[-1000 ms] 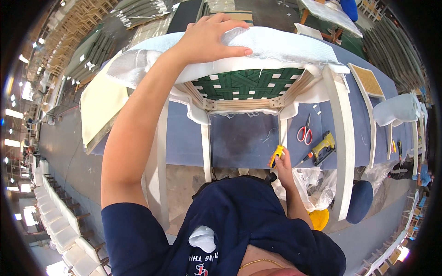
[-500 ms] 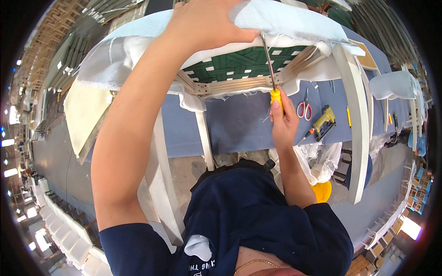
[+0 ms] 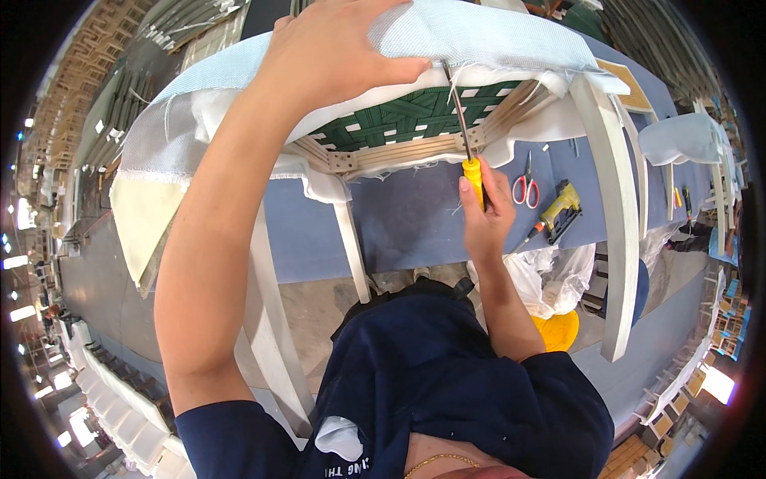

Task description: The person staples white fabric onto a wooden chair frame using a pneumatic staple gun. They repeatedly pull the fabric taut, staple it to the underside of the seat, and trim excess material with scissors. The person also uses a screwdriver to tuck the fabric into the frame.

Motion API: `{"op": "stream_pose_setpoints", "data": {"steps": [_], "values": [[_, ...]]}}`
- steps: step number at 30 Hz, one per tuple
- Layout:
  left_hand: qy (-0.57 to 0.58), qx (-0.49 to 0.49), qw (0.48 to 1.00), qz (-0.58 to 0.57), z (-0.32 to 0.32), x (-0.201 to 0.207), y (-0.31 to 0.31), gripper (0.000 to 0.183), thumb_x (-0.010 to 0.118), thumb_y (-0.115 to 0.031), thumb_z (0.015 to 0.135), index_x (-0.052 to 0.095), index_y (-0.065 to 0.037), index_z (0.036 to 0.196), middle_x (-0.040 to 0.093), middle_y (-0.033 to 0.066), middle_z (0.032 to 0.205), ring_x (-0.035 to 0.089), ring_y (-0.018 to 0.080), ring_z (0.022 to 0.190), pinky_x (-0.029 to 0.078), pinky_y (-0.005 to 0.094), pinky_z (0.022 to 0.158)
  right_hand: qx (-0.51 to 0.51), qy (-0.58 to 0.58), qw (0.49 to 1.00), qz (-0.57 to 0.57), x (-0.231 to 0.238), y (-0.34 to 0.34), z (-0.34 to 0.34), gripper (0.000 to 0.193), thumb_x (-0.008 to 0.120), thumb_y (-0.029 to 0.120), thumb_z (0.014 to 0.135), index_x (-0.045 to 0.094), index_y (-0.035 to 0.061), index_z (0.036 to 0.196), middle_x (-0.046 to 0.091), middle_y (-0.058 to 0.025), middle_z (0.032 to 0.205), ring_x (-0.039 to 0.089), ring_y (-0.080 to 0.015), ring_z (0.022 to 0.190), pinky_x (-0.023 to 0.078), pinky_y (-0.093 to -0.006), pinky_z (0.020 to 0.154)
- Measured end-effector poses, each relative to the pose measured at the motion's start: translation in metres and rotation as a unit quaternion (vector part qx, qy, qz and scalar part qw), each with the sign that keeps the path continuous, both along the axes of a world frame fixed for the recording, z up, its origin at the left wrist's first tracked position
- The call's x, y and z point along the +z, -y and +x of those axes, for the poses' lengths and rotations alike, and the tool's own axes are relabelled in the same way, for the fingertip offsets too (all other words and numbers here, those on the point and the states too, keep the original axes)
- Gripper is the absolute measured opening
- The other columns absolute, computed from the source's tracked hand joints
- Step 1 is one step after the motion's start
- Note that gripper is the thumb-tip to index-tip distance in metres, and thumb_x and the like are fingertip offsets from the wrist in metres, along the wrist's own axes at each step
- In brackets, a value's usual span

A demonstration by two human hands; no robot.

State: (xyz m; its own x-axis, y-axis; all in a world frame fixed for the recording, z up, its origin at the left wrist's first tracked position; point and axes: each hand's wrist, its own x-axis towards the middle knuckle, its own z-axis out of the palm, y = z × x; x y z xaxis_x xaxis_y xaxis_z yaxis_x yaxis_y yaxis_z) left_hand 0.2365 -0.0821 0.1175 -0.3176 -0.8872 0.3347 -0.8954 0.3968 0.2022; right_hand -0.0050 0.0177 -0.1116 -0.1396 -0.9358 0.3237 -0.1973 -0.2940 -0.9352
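Observation:
An upturned chair frame with pale legs (image 3: 602,199) stands before me, its seat underside crossed by dark green webbing (image 3: 391,118). Light blue mesh fabric (image 3: 479,36) and white padding wrap the seat's edge, with loose threads hanging. On that fabric my left hand (image 3: 327,56) lies spread, thumb stretched along the lower edge; some fingertips run out of view. My right hand (image 3: 488,211) is closed round the yellow handle of a screwdriver-like tool (image 3: 474,172). Its metal shaft points up, and the tip meets the fabric edge just right of my left thumb.
On the blue-grey table (image 3: 399,223) lie red-handled scissors (image 3: 526,185) and a yellow-green staple gun (image 3: 562,209). White plastic sheeting (image 3: 550,283) and a yellow round object (image 3: 557,329) are below at right. Another fabric-covered chair (image 3: 678,144) stands farther right.
My left hand has shifted slightly left along the fabric. The tool and my right hand have moved a little left and down, the shaft tilting slightly more.

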Motion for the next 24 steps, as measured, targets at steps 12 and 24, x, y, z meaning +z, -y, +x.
{"op": "stream_pose_setpoints", "data": {"steps": [12,24], "values": [[-0.012,-0.024,1.0,0.003,0.009,-0.006,0.009,0.08,0.08,-0.05,0.083,0.062,-0.008,0.149,0.065,0.0199,0.144,0.063,0.0389,0.132,0.05,0.0476,0.11,-0.083,-0.131,0.984,-0.092,0.016,0.006,-0.017,0.046,0.081,-0.003,0.09,0.075,0.0041,0.134,0.07,-0.0109,0.113,0.065,-0.0205,0.101,0.051,-0.0312,0.094],[-0.008,-0.018,1.0,0.023,0.008,-0.004,0.009,0.079,0.08,-0.05,0.084,0.063,-0.007,0.148,0.064,0.0204,0.146,0.063,0.0388,0.133,0.05,0.0463,0.112,-0.07,-0.078,0.989,-0.101,0.01,0.01,0.004,0.045,0.081,-0.003,0.09,0.076,0.0035,0.133,0.067,-0.0113,0.112,0.065,-0.0183,0.1,0.054,-0.0278,0.087]]}}
